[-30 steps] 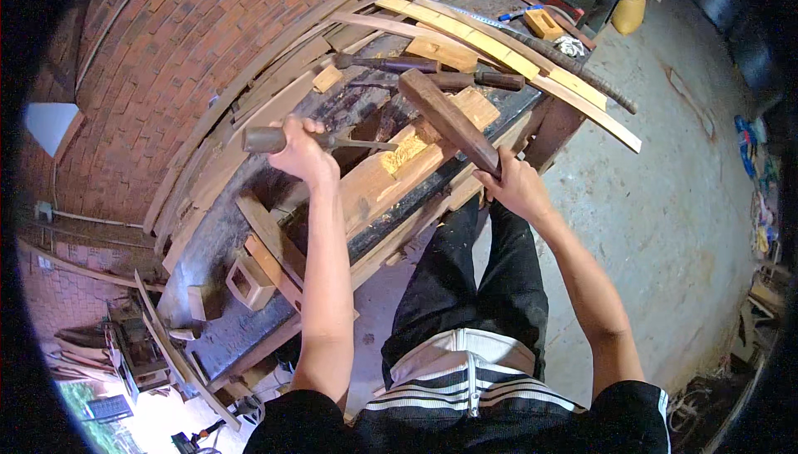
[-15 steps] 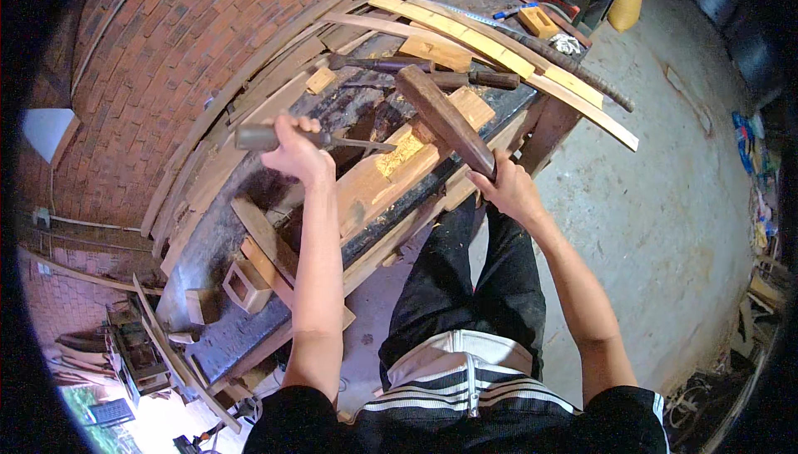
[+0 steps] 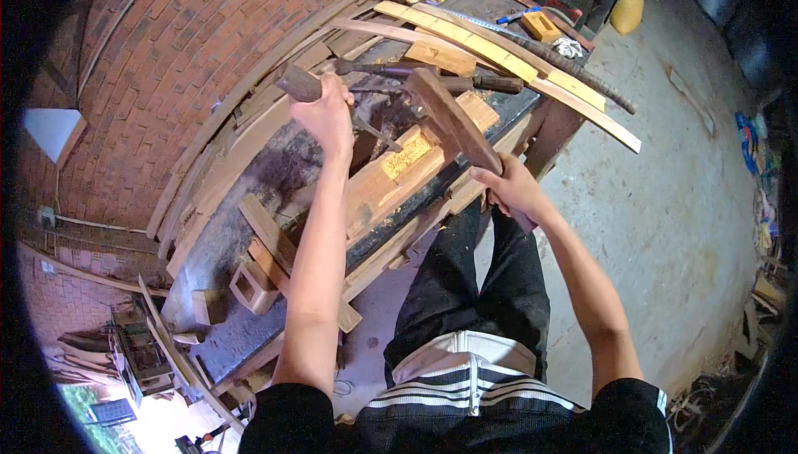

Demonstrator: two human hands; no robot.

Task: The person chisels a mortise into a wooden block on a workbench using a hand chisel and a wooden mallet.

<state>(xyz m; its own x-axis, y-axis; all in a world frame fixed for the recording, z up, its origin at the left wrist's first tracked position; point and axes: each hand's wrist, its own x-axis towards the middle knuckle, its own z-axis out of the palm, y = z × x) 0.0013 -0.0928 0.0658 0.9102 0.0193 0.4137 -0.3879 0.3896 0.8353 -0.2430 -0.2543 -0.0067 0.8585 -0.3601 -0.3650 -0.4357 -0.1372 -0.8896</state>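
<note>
1. Leftmost, a red brick wall (image 3: 191, 46) curves behind a long dark-topped wooden workbench (image 3: 249, 196), with small pale wood offcuts (image 3: 249, 283) lying on the bench's near left end.
2. Next, the left hand (image 3: 331, 115) is raised above the bench at the end of a nearly straight forearm, fingers wrapped tight around the round dark-handled chisel (image 3: 303, 86); the handle's butt sticks out up and to the left of the fist, and a thin metal blade slants down to the right toward the work.
3. Under that blade lies a pale rectangular timber block (image 3: 399, 171), set slantwise on the bench, with a yellowish freshly cut patch near its middle; whether the blade's tip touches the wood cannot be told.
4. Right of it, the right hand (image 3: 511, 188) is closed around the lower end of a long brown wooden mallet (image 3: 453, 121), whose heavy end is lifted above the block, near the left hand.
5. Farther right, long pale curved wooden slats (image 3: 515, 63) lie across the bench's far end, over a grey concrete floor (image 3: 665, 204).
6. Hidden or unclear: the left palm faces away, the mallet covers part of the block, and the small things at the bench's far end are too small to name.
</note>
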